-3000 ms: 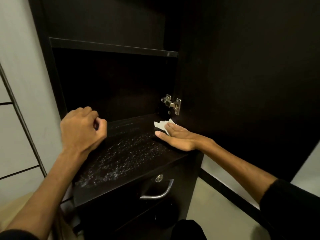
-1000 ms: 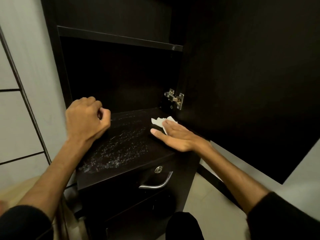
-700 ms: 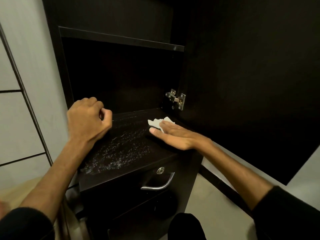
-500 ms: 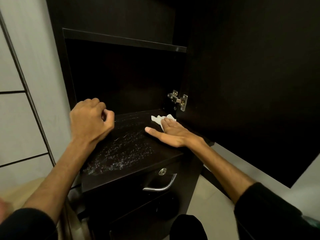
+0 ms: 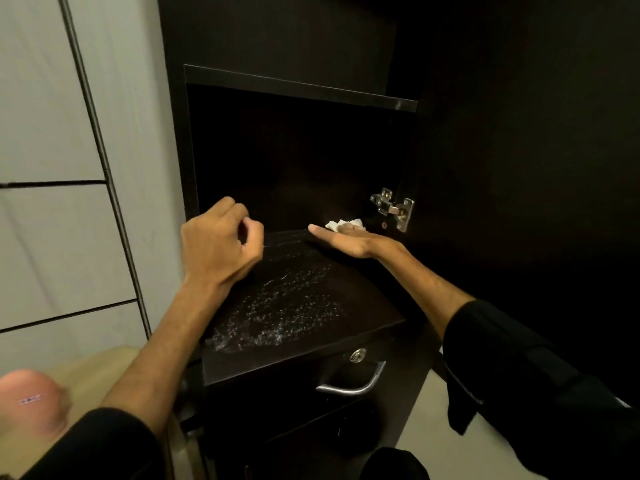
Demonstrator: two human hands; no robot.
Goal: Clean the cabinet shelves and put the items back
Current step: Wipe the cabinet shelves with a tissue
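Note:
A dark cabinet shelf (image 5: 360, 303) carries a patch of pale dust and streaks (image 5: 284, 317) across its middle. My right hand (image 5: 349, 240) lies flat, palm down, on a crumpled white tissue (image 5: 341, 224) at the shelf's back right, near the hinge. Most of the tissue is hidden under the fingers. My left hand (image 5: 221, 247) is curled into a loose fist over the shelf's left side; nothing shows in it. No items stand on the shelf.
The open cabinet door (image 5: 519, 168) stands to the right with a metal hinge (image 5: 394, 209). An upper shelf edge (image 5: 301, 86) runs above. A drawer with a lock (image 5: 357, 355) and metal handle (image 5: 353, 384) sits below. A light wall (image 5: 52, 133) is on the left.
My right hand has slid the tissue further back along the shelf toward the rear right corner. The left fist has stayed by the left side. The view has shifted.

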